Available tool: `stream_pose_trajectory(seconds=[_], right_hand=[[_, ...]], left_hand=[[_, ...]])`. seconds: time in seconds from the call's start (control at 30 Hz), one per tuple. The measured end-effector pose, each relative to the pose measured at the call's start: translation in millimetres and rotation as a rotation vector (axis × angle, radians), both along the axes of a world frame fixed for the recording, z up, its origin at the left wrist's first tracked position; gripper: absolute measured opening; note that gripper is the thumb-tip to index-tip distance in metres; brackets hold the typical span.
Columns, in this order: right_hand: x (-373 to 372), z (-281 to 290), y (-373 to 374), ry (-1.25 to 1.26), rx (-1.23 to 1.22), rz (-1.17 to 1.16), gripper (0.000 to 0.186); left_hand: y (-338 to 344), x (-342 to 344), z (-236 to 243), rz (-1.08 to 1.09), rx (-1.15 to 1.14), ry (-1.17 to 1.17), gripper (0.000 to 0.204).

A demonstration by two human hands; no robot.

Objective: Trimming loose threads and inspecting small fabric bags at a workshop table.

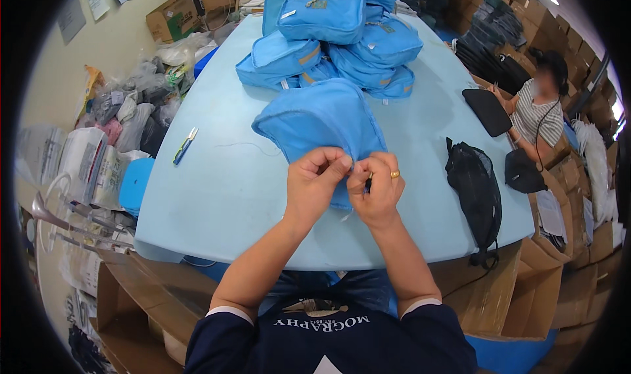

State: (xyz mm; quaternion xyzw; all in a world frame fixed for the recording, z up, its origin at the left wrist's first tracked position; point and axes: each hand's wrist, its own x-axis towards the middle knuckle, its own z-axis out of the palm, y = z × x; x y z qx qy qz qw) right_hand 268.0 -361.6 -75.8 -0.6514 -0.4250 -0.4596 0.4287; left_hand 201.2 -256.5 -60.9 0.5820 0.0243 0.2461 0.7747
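A blue fabric bag lies in front of me on the light blue table, its top side toward the pile behind it. My left hand pinches the bag's near edge between thumb and forefinger. Close beside it my right hand, with a gold ring on one finger, grips the same edge. The two sets of fingertips almost meet; whether a small thing is between them is too small to make out. A loose dark thread lies on the table left of the bag. Farther left rest small thread snips with a green and blue handle.
Several blue bags are piled at the table's far end. A black mesh bag lies near the right edge. Beyond that edge another person handles a black pouch. Open cardboard boxes stand below; plastic-wrapped bundles line the left.
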Motion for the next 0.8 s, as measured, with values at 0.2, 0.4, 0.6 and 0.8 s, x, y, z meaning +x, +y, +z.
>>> stream_pose_trajectory(seconds=[0.2, 0.4, 0.6, 0.8], right_hand=[[-13.3, -4.0, -16.1, 0.093, -0.039, 0.226, 0.02], [-27.7, 16.1, -29.2, 0.522, -0.107, 0.162, 0.031], [-22.2, 11.1, -25.8, 0.317, -0.186, 0.011, 0.033], [-20.7, 9.4, -19.1, 0.355, -0.162, -0.004, 0.029]], left_hand=[[11.3, 5.9, 1.3, 0.011, -0.104, -0.017, 0.011], [23.2, 8.6, -6.2, -0.078, -0.27, -0.08, 0.011], [19.3, 4.2, -2.8, -0.11, -0.27, -0.06, 0.012], [18.9, 4.7, -8.6, -0.124, -0.22, -0.037, 0.013]])
